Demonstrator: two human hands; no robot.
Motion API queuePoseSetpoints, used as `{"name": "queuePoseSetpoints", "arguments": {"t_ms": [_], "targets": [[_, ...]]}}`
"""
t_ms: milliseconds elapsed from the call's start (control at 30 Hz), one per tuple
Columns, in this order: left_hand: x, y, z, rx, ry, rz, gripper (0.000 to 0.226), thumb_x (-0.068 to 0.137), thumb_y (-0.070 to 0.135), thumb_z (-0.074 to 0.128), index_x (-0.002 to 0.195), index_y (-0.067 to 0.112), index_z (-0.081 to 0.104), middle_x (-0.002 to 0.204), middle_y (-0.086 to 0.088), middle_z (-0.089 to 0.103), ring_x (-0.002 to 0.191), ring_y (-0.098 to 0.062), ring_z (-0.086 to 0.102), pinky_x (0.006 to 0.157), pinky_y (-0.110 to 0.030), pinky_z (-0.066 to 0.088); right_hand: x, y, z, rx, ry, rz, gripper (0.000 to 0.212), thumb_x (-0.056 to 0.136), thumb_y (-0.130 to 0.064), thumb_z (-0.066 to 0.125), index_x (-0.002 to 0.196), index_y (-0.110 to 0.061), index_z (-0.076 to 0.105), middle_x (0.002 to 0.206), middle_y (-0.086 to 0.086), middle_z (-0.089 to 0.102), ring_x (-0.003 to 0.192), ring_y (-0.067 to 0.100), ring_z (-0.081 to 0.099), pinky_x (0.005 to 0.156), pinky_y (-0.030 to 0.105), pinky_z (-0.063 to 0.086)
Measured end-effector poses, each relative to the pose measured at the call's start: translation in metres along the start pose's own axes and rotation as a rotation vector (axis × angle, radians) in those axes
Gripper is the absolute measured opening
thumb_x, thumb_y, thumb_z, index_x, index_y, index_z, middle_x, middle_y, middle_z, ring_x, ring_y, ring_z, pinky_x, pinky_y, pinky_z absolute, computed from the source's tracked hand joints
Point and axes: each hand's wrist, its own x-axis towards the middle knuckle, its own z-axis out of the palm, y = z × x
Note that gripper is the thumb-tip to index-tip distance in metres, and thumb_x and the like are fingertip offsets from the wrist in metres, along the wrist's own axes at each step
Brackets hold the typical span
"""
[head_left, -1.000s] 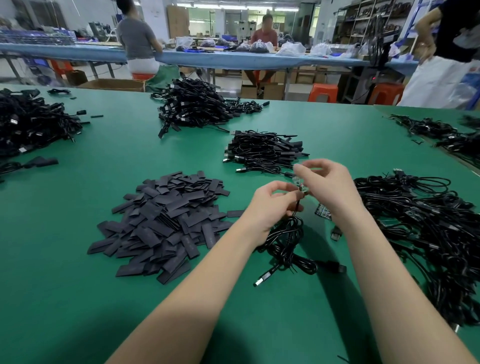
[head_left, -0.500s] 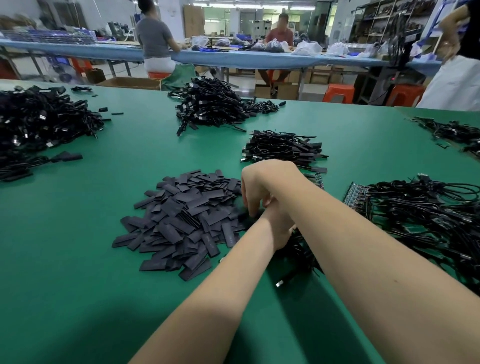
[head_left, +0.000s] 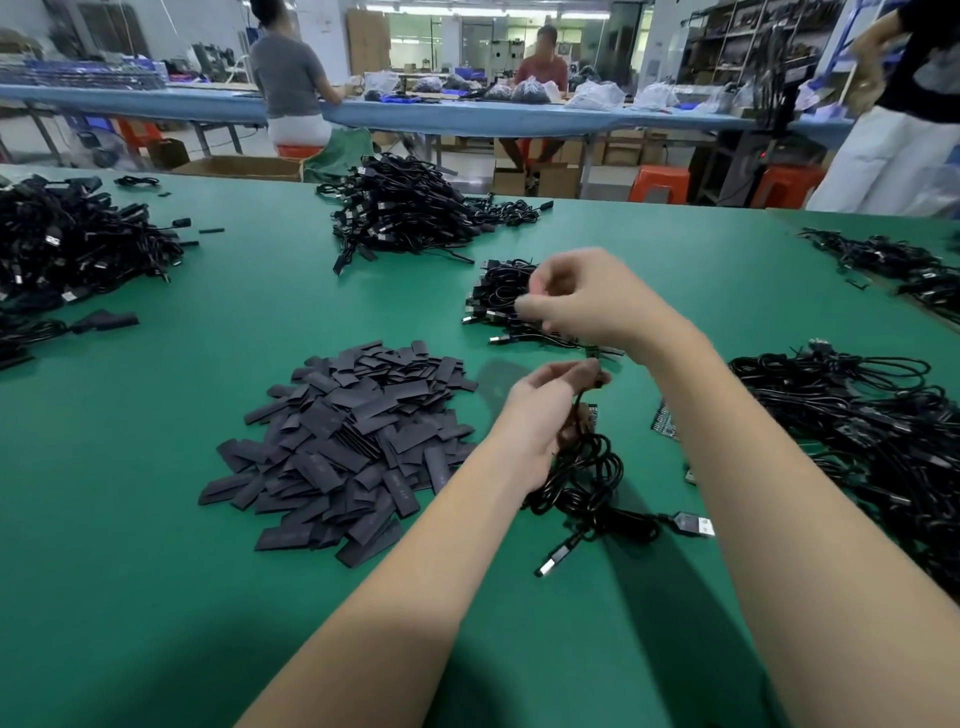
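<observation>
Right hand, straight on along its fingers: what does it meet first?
Probably the small cable heap just past the right hand, whose blurred fingers point left. Height is unclear; it might pass over onto bare green table.

Prob. factory floor: cable heaps (head_left: 400, 213), workbenches (head_left: 519, 122).

Both bare forearms reach forward from the near edge, converging toward the middle. The left grip (head_left: 543, 415) sits low, palm turned inward, with thumb and forefinger pinching a black cable (head_left: 592, 473) at the fingertips and the other fingers loosely curled beneath. The right grip (head_left: 587, 301) is held higher, just beyond the left, with the wrist bent. Its fingers are bunched together and blurred, so whether they pinch anything cannot be told.
</observation>
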Motion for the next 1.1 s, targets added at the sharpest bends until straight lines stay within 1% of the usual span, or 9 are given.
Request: {"name": "queuePoseSetpoints", "arguments": {"t_ms": [67, 133, 267, 367, 500, 667, 833, 1000, 1100], "targets": [[-0.001, 0.0, 0.0, -0.007, -0.011, -0.008, 0.002, 0.097, 0.02, 0.064, 0.097, 0.018, 0.062, 0.099, 0.001, 0.075, 0.052, -0.008, 0.042, 0.04, -0.018, 0.027, -0.02, 0.011, -0.012, 0.385, 0.125, 0.02, 0.018, 0.087, -0.014, 0.078, 0.08, -0.016, 0.061, 0.067, -0.001, 0.059, 0.057, 0.009, 0.06, 0.055, 0.019, 0.051], [-0.004, 0.001, 0.0, -0.007, -0.029, 0.002, 0.002, 0.097, 0.02, 0.063, 0.099, 0.019, 0.062, 0.098, 0.003, 0.074, 0.05, -0.005, 0.043, 0.04, -0.017, 0.026, -0.035, 0.027, -0.012, 0.613, 0.209, 0.052, 0.019, 0.086, -0.007, 0.078, 0.084, -0.015, 0.061, 0.067, -0.002, 0.055, 0.056, 0.007, 0.057, 0.055, 0.017, 0.049], [-0.008, 0.004, -0.002, -0.012, -0.062, -0.043, 0.004, 0.096, 0.024, 0.064, 0.099, 0.023, 0.066, 0.089, 0.008, 0.074, 0.056, -0.004, 0.049, 0.042, -0.016, 0.028, -0.055, 0.057, -0.002, 0.85, 0.279, 0.176, 0.021, 0.086, 0.0, 0.074, 0.093, -0.013, 0.059, 0.076, 0.0, 0.055, 0.059, 0.007, 0.055, 0.059, 0.018, 0.05], [-0.009, 0.008, -0.006, -0.027, -0.105, -0.065, 0.004, 0.095, 0.024, 0.064, 0.097, 0.023, 0.067, 0.086, 0.009, 0.073, 0.055, -0.003, 0.049, 0.042, -0.015, 0.027, -0.062, 0.07, 0.005, 1.064, 0.263, 0.255, 0.027, 0.084, -0.004, 0.076, 0.107, -0.01, 0.064, 0.081, -0.001, 0.066, 0.066, 0.01, 0.061, 0.067, 0.018, 0.054], [-0.01, 0.013, -0.01, -0.106, -0.208, -0.132, 0.005, 0.096, 0.023, 0.063, 0.095, 0.021, 0.067, 0.082, 0.01, 0.071, 0.053, -0.005, 0.045, 0.042, -0.016, 0.025, -0.066, 0.074, 0.005, 1.284, 0.185, 0.222, 0.028, 0.071, -0.008, 0.081, 0.098, -0.014, 0.075, 0.096, 0.004, 0.075, 0.08, 0.013, 0.069, 0.074, 0.018, 0.057], [-0.012, 0.018, -0.015, -0.141, -0.251, -0.168, 0.007, 0.092, 0.022, 0.066, 0.087, 0.019, 0.07, 0.08, 0.008, 0.07, 0.05, -0.005, 0.045, 0.042, -0.017, 0.025, -0.066, 0.073, 0.006, 1.307, 0.221, 0.168, 0.031, 0.072, -0.009, 0.079, 0.103, -0.01, 0.072, 0.096, 0.008, 0.076, 0.083, 0.013, 0.072, 0.078, 0.019, 0.057], [-0.014, 0.02, -0.017, -0.137, -0.273, -0.165, 0.005, 0.085, 0.024, 0.07, 0.082, 0.021, 0.071, 0.08, 0.01, 0.069, 0.05, -0.004, 0.044, 0.041, -0.016, 0.025, -0.068, 0.069, 0.007, 1.278, 0.292, 0.164, 0.029, 0.071, -0.012, 0.079, 0.099, -0.007, 0.073, 0.094, 0.007, 0.077, 0.083, 0.011, 0.072, 0.076, 0.017, 0.056], [-0.015, 0.02, -0.016, -0.103, -0.283, -0.163, 0.023, 0.089, 0.023, 0.068, 0.068, 0.02, 0.077, 0.08, 0.01, 0.069, 0.049, -0.003, 0.044, 0.039, -0.015, 0.027, -0.07, 0.068, 0.006, 1.26, 0.304, 0.154, 0.027, 0.071, -0.012, 0.079, 0.097, -0.007, 0.074, 0.094, 0.007, 0.077, 0.083, 0.01, 0.071, 0.076, 0.017, 0.056], [-0.015, 0.022, -0.015, -0.058, -0.271, -0.143, 0.015, 0.092, 0.023, 0.066, 0.079, 0.02, 0.073, 0.08, 0.01, 0.068, 0.05, -0.002, 0.042, 0.041, -0.014, 0.025, -0.07, 0.067, 0.005, 1.228, 0.302, 0.147, 0.028, 0.07, -0.012, 0.08, 0.097, -0.008, 0.074, 0.094, 0.007, 0.077, 0.083, 0.01, 0.071, 0.076, 0.017, 0.056]]}}
